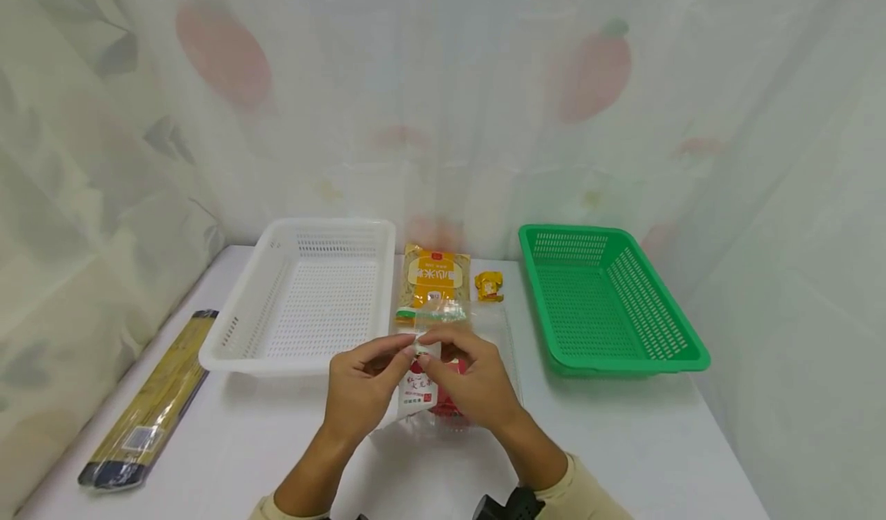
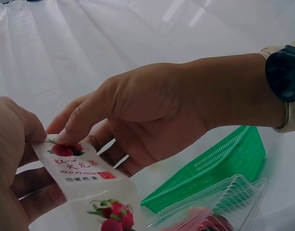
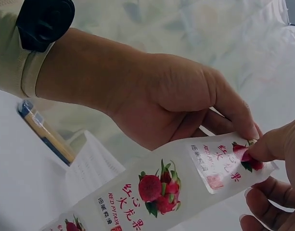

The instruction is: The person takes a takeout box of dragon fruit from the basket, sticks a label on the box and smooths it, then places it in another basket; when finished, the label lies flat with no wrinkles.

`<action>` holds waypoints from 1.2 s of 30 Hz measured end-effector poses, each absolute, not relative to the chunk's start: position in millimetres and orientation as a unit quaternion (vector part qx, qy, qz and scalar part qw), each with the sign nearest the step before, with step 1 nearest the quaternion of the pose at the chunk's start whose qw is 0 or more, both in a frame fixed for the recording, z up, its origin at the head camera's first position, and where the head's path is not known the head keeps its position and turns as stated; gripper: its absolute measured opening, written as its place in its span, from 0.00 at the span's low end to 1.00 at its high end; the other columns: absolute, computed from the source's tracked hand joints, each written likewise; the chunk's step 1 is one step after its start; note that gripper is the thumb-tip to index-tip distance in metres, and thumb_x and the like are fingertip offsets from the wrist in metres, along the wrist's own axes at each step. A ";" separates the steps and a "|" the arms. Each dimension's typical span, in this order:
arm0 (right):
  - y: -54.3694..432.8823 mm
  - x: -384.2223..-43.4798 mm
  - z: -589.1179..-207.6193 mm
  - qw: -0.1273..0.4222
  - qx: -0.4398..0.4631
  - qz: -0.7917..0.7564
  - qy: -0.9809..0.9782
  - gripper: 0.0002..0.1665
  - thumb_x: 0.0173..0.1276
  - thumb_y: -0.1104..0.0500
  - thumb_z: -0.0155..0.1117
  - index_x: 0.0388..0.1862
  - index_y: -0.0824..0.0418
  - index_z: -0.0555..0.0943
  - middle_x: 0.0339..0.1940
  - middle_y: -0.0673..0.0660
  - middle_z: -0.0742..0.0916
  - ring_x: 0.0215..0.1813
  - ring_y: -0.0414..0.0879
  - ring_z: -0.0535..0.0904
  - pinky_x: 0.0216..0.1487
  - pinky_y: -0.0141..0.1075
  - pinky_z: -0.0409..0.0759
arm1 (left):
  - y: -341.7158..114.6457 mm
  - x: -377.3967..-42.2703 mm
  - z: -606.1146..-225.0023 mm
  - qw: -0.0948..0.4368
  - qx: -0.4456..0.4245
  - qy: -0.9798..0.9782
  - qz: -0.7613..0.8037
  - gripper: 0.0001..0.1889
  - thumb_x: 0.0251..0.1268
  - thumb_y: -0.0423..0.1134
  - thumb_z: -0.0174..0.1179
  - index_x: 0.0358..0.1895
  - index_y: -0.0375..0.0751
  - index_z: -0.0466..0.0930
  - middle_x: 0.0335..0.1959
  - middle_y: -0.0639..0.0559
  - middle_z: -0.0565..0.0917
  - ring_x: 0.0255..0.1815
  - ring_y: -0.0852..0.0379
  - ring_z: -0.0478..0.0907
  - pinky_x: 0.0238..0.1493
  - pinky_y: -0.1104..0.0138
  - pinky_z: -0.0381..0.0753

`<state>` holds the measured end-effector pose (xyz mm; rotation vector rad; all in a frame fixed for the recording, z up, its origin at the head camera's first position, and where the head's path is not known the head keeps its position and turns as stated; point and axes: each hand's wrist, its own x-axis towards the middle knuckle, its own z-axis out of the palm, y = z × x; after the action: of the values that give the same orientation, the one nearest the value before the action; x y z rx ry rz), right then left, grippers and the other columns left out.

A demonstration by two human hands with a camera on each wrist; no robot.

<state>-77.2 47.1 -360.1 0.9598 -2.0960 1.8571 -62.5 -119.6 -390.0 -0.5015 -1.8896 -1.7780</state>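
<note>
Over the table, a white label strip (image 1: 418,391) printed with red pitaya fruit hangs between my two hands. My left hand (image 1: 361,388) pinches the strip's upper end between thumb and index finger. From the other side, my right hand (image 1: 477,374) pinches the same end, thumb on the printed fruit. In the right wrist view, the glossy end label (image 3: 215,161) has an edge standing out from the paler strip below it. Beneath the hands lies a clear plastic clamshell box (image 2: 229,192) with red contents, partly hidden by the hands and strip.
A white basket (image 1: 238,358) stands left, a green basket (image 1: 554,351) right. Between them at the back lie a yellow food packet (image 1: 434,278) and a small yellow wrapped piece (image 1: 489,285). A long noodle-like pack (image 1: 155,397) lies along the left table edge.
</note>
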 end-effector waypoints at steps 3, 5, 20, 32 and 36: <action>45.7 -78.2 -360.6 0.095 0.321 0.625 -0.705 0.11 0.59 0.77 0.64 0.42 0.72 0.81 0.39 0.64 0.83 0.36 0.50 0.73 0.39 0.41 0.77 | -118.8 -62.9 -390.1 0.243 -0.182 -0.689 -0.658 0.08 0.61 0.20 0.59 0.41 0.27 0.85 0.36 0.40 0.86 0.30 0.53 0.84 0.29 0.66 0.83; 45.1 -78.3 -360.2 0.096 0.314 0.625 -0.708 0.10 0.59 0.77 0.64 0.41 0.72 0.82 0.40 0.63 0.83 0.37 0.52 0.73 0.39 0.42 0.77 | -118.7 -63.0 -390.2 0.241 -0.172 -0.690 -0.660 0.08 0.62 0.21 0.59 0.41 0.27 0.85 0.35 0.40 0.86 0.29 0.54 0.84 0.27 0.67 0.82; 41.5 -78.6 -361.5 0.110 0.286 0.603 -0.737 0.04 0.59 0.72 0.68 0.32 0.65 0.85 0.56 0.61 0.74 0.60 0.60 0.66 0.55 0.49 0.71 | -121.9 -68.7 -386.6 0.209 -0.008 -0.682 -0.700 0.07 0.62 0.28 0.63 0.42 0.29 0.86 0.36 0.38 0.85 0.30 0.49 0.84 0.32 0.62 0.84; 40.6 -89.4 -376.8 0.140 0.372 0.637 -0.661 0.12 0.57 0.79 0.62 0.34 0.66 0.80 0.52 0.69 0.74 0.59 0.62 0.68 0.60 0.45 0.72 | -132.1 -74.6 -387.9 0.239 0.071 -0.606 -0.755 0.09 0.61 0.23 0.62 0.44 0.23 0.83 0.38 0.35 0.84 0.33 0.48 0.85 0.33 0.59 0.83; 40.9 -96.4 -386.0 0.144 0.402 0.658 -0.620 0.12 0.58 0.79 0.60 0.36 0.66 0.79 0.52 0.70 0.74 0.59 0.63 0.68 0.62 0.48 0.68 | -136.9 -75.4 -387.6 0.254 0.087 -0.576 -0.772 0.10 0.60 0.23 0.62 0.45 0.22 0.82 0.37 0.38 0.85 0.30 0.48 0.84 0.31 0.60 0.84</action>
<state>-96.4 40.9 -386.0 1.1585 -1.7878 1.8972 -75.4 -136.9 -387.6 0.2366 -1.5644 -2.0970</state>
